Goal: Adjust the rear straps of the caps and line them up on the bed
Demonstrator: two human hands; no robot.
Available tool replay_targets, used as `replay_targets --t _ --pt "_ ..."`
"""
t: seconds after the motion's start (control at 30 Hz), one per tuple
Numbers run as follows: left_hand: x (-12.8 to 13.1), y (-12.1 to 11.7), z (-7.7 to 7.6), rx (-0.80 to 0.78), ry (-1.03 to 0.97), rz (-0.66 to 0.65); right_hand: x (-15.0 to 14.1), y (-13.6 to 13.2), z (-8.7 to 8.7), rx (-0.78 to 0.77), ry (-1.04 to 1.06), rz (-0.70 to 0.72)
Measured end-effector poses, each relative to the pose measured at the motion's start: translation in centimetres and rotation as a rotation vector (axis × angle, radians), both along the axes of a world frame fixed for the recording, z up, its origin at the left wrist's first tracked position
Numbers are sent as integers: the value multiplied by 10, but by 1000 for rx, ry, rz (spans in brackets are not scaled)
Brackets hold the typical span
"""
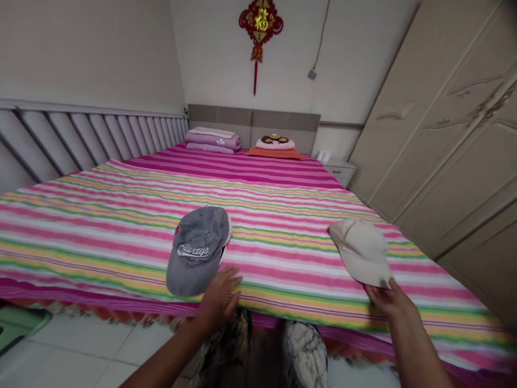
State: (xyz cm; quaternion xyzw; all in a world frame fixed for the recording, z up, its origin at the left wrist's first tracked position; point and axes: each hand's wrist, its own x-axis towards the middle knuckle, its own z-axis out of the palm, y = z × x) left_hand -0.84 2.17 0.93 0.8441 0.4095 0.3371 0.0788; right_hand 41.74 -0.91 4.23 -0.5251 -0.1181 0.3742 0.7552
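A grey cap (196, 248) with white lettering lies on the striped bed sheet (121, 215) near the bed's front edge. My left hand (220, 299) hovers just right of its brim, fingers stretched out and apart, holding nothing. A cream cap (361, 250) lies to the right on the same sheet. My right hand (390, 299) pinches the brim of the cream cap at its near edge.
Folded purple bedding (212, 140) and a pink pillow (275, 144) rest by the headboard. A tall beige wardrobe (448, 134) stands along the right. A slatted rail (81, 137) runs along the left wall. A white nightstand (339, 170) sits at the far right corner. My knees (278, 345) are below the bed edge.
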Motion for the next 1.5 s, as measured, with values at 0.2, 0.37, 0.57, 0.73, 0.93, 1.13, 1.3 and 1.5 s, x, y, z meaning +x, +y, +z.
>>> replay_targets --t 0.2,0.37,0.57,0.73,0.93,1.13,1.3,1.5 --pt "43 -17 -6 -574 -411 -99 -25 32 6 8 116 189" --pt "56 7 41 -1149 -1025 -210 -102 5 -13 73 163 384" --pt "56 28 96 -1142 -1523 -345 -178 -51 -53 74 45 738" --pt "42 3 110 -1215 -1397 -369 -164 -57 -50 -48 -486 964" --pt "49 -32 118 -1310 -903 -603 -161 -44 45 23 -611 753" --pt "51 -35 116 -1402 -921 -663 -197 -47 85 94 -552 1006" --pt "48 -35 106 -1347 -923 -478 -204 -48 74 70 -378 1075" --pt "53 -39 101 -1385 -978 -466 -210 -50 75 138 -212 1105"
